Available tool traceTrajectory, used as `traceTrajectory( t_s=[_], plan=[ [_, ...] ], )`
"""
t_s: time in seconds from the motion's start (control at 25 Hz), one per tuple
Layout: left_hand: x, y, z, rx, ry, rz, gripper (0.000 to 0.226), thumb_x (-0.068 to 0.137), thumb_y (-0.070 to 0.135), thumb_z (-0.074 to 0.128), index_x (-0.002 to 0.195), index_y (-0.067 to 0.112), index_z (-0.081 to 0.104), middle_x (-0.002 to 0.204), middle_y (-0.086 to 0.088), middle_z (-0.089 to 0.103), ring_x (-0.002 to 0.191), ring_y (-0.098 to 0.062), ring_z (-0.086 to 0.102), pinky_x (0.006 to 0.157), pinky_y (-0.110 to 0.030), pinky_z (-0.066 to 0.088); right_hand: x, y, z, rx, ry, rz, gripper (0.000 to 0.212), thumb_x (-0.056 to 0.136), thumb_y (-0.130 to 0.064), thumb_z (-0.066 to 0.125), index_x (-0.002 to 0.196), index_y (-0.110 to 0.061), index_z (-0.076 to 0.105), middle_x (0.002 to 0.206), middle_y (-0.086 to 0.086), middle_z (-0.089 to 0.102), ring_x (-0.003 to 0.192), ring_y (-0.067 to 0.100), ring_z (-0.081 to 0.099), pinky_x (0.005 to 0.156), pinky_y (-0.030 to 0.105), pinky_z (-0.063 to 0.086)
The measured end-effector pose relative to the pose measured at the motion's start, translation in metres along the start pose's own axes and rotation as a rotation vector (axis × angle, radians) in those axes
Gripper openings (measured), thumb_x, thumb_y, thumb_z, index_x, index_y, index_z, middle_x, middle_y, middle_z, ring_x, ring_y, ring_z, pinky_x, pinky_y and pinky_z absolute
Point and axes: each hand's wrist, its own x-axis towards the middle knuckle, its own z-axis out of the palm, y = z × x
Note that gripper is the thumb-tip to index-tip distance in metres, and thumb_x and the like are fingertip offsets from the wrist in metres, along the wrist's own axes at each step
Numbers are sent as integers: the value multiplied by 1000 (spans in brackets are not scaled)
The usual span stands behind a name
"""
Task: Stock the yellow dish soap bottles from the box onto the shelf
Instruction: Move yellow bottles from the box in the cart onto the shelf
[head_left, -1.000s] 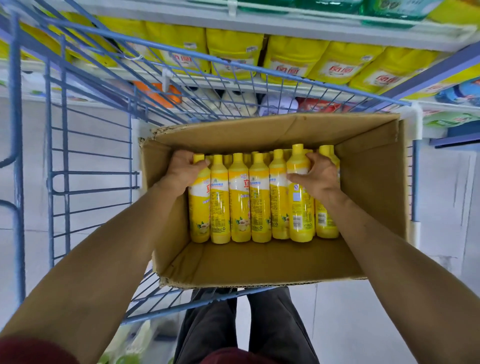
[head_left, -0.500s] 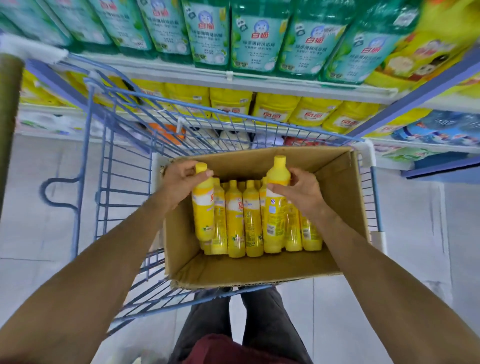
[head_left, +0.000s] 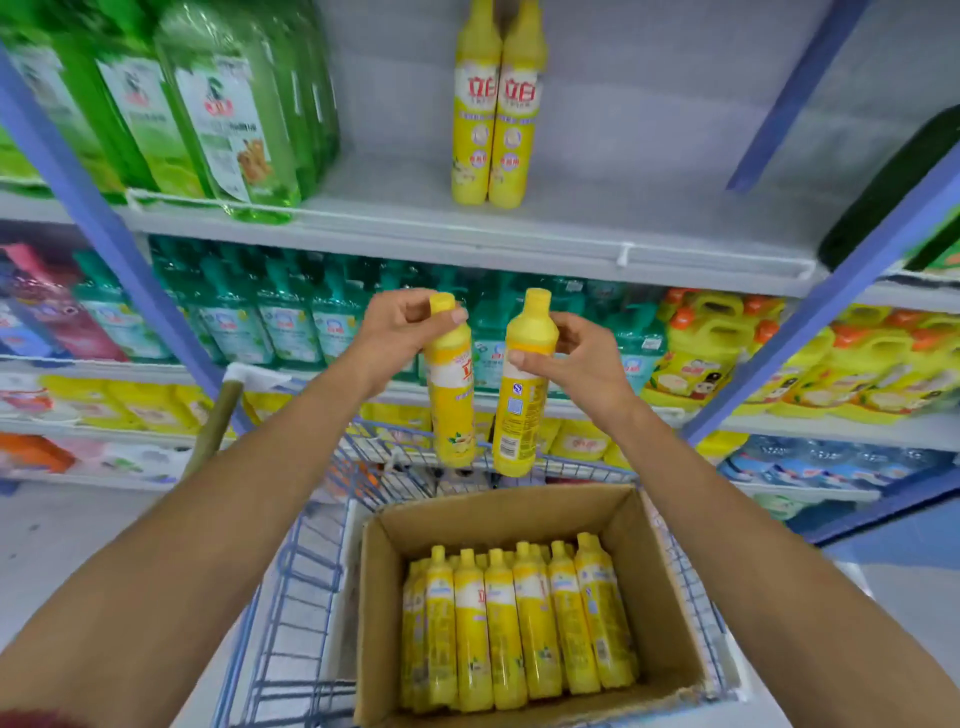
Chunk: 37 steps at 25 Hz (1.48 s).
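Mid-frame, the left hand (head_left: 400, 327) grips one tall yellow plastic dish soap bottle (head_left: 451, 395) by its neck, the right hand (head_left: 576, 356) a second bottle (head_left: 521, 405), both upright, directly below the white metal shelf (head_left: 571, 231).

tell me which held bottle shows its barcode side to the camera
The right bottle, gripped by the right hand: its barcode label faces the camera, while the left bottle in the left hand shows its front label.

Bright even light, edges warped, perhaps motion-blurred
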Motion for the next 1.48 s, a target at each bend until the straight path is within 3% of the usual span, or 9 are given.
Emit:
traceTrajectory(
  t_s=[0.12, 0.36, 0.48, 0.68, 1.0, 1.12, 1.24, 1.36, 1.48],
  plan=[
    [24, 71, -12, 3, 2, 113, 20, 89, 19, 76, 104, 6, 75, 98, -7, 78, 88, -16, 73, 77, -32, 60, 26, -60, -13, 34, 40, -115, 51, 68, -22, 93, 113, -17, 70, 101, -2, 77, 91, 10, 73, 81, 26, 59],
    [67, 165, -15, 17, 45, 274, 5, 91, 11, 71, 95, 8, 72, 78, 7, 77, 72, -4, 71, 64, -20, 55, 80, -139, -31, 68, 41, -274, 48, 69, -23, 93, 111, -15, 71, 100, 0, 78, 94, 15, 74, 85, 34, 61],
    [98, 199, -13, 37, 60, 328, 7, 90, 14, 73, 93, 8, 73, 85, -1, 77, 75, -10, 71, 66, -25, 57, 112, -171, -42, 107, 26, -347, 41, 71, -14, 91, 106, -18, 71, 96, -3, 77, 86, 7, 72, 79, 25, 58],
    [147, 230, -5, 64, 180, 390, 30, 88, 12, 76, 102, -13, 68, 91, -16, 73, 75, -16, 67, 66, -27, 57, 168, -198, -54, 137, -5, -409, 40, 71, -9, 90, 105, -17, 69, 92, -7, 75, 78, -4, 70, 71, 14, 53],
    [212, 197, -9, 80, 196, 306, 23, 86, 11, 78, 101, -6, 72, 99, -26, 74, 83, -26, 68, 80, -45, 57, 229, -169, -41, 83, 100, -357, 58, 63, -27, 95, 113, -18, 70, 97, -6, 77, 89, 10, 73, 83, 28, 59],
    [229, 173, -8, 51, 205, 287, 21, 84, 7, 78, 98, -8, 72, 98, -28, 74, 84, -28, 68, 85, -51, 57, 239, -150, -32, 44, 145, -320, 63, 64, -27, 95, 119, -15, 69, 98, -4, 77, 88, 9, 73, 79, 21, 57],
    [236, 165, -4, 68, 219, 307, 22, 79, 11, 83, 96, -1, 73, 93, -19, 76, 80, -21, 69, 80, -42, 59, 243, -138, -30, 78, 181, -298, 61, 67, -18, 93, 122, -14, 66, 98, -6, 75, 83, -5, 69, 74, 10, 52],
    [232, 147, 1, 95, 231, 314, 39, 68, 24, 91, 100, 14, 71, 91, -3, 77, 81, -15, 73, 74, -30, 59, 239, -130, -27, 93, 182, -301, 60, 69, -19, 92, 123, -18, 64, 103, -8, 75, 91, -2, 71, 78, 11, 52],
    [215, 113, 6, 44, 293, 289, 47, 68, 14, 92, 108, 14, 67, 95, 3, 77, 85, -4, 72, 72, -16, 54, 233, -106, -19, 140, 128, -265, 53, 73, -11, 89, 119, -17, 65, 105, -4, 76, 95, 6, 73, 80, 19, 56]
  ],
)
